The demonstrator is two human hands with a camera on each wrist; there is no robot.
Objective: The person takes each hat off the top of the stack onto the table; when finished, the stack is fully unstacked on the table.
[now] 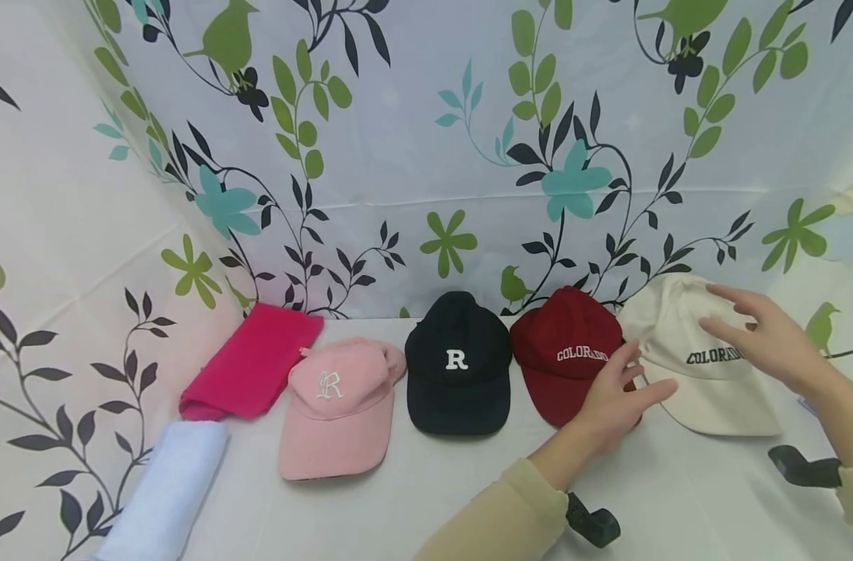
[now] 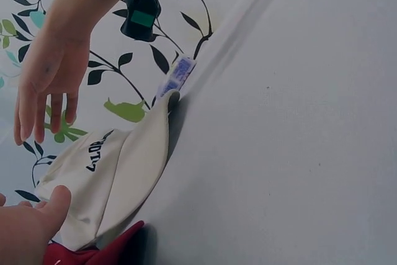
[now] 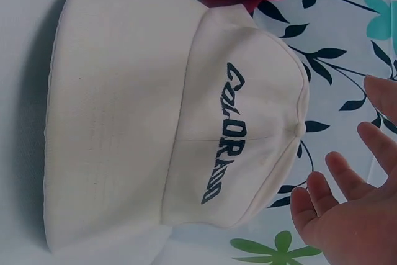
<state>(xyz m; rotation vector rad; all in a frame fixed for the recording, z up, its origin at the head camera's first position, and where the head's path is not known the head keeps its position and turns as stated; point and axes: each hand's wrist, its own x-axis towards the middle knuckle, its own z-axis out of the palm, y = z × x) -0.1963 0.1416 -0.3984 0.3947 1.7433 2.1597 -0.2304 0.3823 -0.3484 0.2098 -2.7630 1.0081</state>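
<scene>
At the right end of a row of caps is a cream cap [image 1: 706, 405] with dark COLORADO lettering, its brim toward me. My right hand [image 1: 770, 335] hovers over the cap's right side, fingers spread; in the right wrist view that hand [image 3: 347, 215] appears apart from the crown. My left hand [image 1: 608, 401] is between the cream cap and a dark red COLORADO cap [image 1: 562, 335], partly covering the red one. Its thumb and fingers are apart and hold nothing. The left wrist view shows the cream cap [image 2: 136, 159] between both hands.
Left of the red cap are a black cap [image 1: 457, 405] with a white R and a pink cap [image 1: 338, 436]. A folded bright pink cloth [image 1: 254, 362] and a light blue cloth [image 1: 167, 491] lie farther left. A small blue-and-white packet [image 2: 178, 74] sits beyond the cream cap's brim.
</scene>
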